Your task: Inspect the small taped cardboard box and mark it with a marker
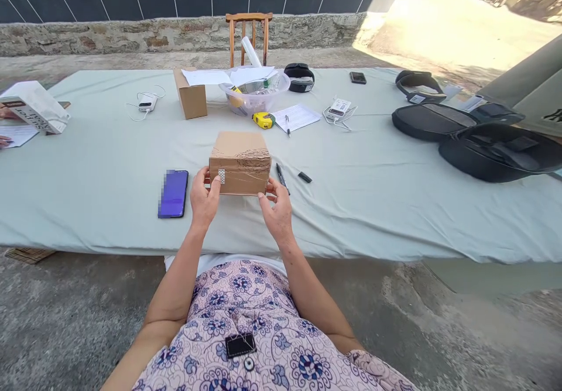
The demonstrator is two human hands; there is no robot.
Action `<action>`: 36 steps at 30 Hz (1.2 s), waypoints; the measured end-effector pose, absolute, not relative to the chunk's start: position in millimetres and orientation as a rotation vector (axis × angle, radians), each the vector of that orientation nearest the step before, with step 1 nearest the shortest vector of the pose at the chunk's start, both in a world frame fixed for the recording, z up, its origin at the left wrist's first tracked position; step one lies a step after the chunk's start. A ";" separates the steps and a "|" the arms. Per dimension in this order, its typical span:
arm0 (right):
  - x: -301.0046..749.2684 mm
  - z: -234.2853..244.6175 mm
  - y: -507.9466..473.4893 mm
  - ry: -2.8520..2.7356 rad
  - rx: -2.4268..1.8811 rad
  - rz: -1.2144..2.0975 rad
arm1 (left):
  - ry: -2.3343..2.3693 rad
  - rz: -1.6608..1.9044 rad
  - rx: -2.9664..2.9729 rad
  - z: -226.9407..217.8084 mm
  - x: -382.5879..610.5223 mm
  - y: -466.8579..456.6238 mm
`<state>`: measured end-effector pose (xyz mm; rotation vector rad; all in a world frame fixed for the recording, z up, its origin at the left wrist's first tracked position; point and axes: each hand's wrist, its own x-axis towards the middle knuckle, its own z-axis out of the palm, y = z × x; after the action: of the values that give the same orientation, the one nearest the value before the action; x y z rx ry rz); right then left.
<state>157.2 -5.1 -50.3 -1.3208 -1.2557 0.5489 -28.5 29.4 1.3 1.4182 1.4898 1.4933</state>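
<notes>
Flowered shirt cloth (272, 335) lies nearest, with a small black patch (240, 345) on its front. Beyond it, both hands grasp a closed cardboard box (241, 177) at the near edge of the table (109, 203), centre: the left hand (204, 201) has its thumb beside a white label (222, 174) too small to read, and the right hand (276, 209) grips the opposite lower corner. Whether the box rests on the cloth, I cannot tell. Dark scribbly lines mark its right side.

From the box, a black marker (281, 177) and its loose cap (304, 177) lie at 3 o'clock, a lit phone (173, 195) at 8, and a yellow tape measure (263, 120) at 1. Paper (307, 116) with a pen (287, 124) sits at 2, a plastic basket (241, 109) at 12, an open carton (194, 103) at 11. Between 9 and 10, beside another person's hand (4, 141), a white box (37, 107) carries large dark print, tilted and not surely legible. Black cases (500, 151) lie at 3 o'clock, near a pale item (544, 113) with what looks like an "NY" mark.
</notes>
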 end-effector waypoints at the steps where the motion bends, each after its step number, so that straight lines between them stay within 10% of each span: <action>1: 157.2 -49.0 -5.7 -1.250 -1.322 0.536 | 1.489 1.486 1.422 2.6 -28.4 28.6; 25: 153.8 3.5 -41.2 -1.334 -1.046 0.348 | 1.300 1.715 1.449 41.8 -25.4 -4.3; 36: 170.9 10.0 -39.2 -1.295 -0.734 0.943 | 1.196 1.843 1.426 29.1 -36.6 3.2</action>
<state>170.9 -39.2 10.0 -0.7343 -1.2947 0.9433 -36.6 3.2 29.1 1.4259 1.1958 1.8427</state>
